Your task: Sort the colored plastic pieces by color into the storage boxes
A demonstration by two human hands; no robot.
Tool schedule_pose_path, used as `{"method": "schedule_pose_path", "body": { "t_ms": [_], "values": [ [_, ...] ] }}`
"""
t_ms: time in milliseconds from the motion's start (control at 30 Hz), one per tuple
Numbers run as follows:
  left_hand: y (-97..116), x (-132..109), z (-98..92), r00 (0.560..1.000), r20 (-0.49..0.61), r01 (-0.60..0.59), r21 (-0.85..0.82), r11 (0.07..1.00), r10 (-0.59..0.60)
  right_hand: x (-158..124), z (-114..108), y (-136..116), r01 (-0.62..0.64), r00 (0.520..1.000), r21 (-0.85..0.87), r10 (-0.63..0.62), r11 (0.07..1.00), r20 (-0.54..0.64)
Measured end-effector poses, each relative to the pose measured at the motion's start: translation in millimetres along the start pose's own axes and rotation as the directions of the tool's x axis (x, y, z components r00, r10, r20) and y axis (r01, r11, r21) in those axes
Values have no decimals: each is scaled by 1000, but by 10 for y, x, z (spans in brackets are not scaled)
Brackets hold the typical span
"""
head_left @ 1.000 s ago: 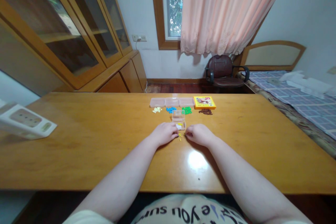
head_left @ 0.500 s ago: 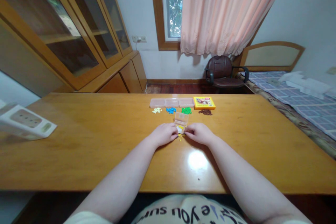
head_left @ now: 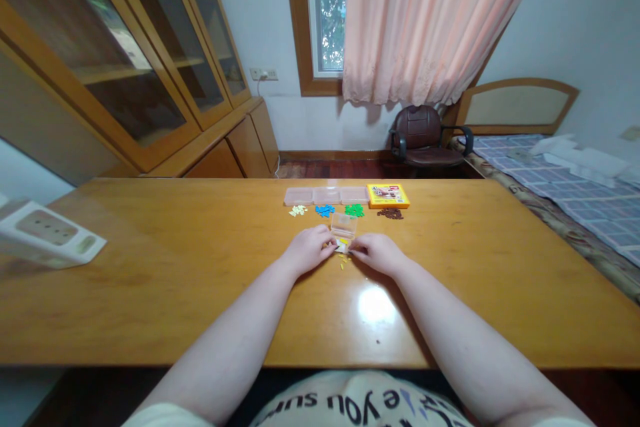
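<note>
A small clear plastic box [head_left: 344,225] stands on the table between my hands, its hinged lid raised on the far side. Inside its near half are a white slip [head_left: 341,247] and some yellow bits. My left hand [head_left: 311,250] has its fingers closed at the box's left side. At the right side my right hand [head_left: 376,253] pinches the near corner with thumb and fingers. Several small yellow pieces [head_left: 343,265] lie loose on the table just in front of the box. My fingers partly hide the box's near edges.
Beyond the box lie piles of cream pieces [head_left: 298,211], blue pieces [head_left: 325,211], green pieces [head_left: 355,211] and brown pieces [head_left: 391,213]. Behind them are clear plastic boxes [head_left: 327,195] in a row and a yellow box [head_left: 389,195]. A white device [head_left: 55,233] stands at the left.
My left hand has shifted slightly up and left along the box. The loose yellow pieces in front look more spread out. My right hand has barely moved.
</note>
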State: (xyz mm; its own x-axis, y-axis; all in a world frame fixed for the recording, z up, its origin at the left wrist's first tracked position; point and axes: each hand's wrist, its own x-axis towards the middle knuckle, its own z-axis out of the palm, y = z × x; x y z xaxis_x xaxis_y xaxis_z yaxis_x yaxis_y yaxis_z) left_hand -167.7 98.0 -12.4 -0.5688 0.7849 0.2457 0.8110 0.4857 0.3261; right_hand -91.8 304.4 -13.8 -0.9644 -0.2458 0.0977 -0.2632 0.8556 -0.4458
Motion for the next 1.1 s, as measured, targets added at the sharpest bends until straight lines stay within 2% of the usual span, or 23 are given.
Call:
{"method": "schedule_pose_path", "body": {
  "t_ms": [100,200,400,700,800,1000,1100],
  "values": [
    [-28,13,14,996,-42,80,48,996,-78,-1,-14,2,-21,1000,-25,21,999,-20],
    [-46,13,18,996,2,87,58,995,-88,-27,-39,3,7,1000,-15,-8,1000,-16],
    [-36,-3,2,995,75,64,57,996,-68,-60,-48,-19,106,991,-55,-101,993,89],
    [-4,-6,1,992,68,99,96,990,-106,-22,18,-79,65,994,-191,-48,979,96],
    [-12,-8,2,993,70,85,90,992,-91,-17,42,-67,81,996,-166,-72,983,59],
    [-7,0,-5,993,83,81,87,993,-88,11,81,-41,-19,987,-93,4,996,-162],
    [-3,2,-16,993,90,72,85,994,-80,-5,62,-50,11,994,-45,-16,999,-107]
  ]
}}
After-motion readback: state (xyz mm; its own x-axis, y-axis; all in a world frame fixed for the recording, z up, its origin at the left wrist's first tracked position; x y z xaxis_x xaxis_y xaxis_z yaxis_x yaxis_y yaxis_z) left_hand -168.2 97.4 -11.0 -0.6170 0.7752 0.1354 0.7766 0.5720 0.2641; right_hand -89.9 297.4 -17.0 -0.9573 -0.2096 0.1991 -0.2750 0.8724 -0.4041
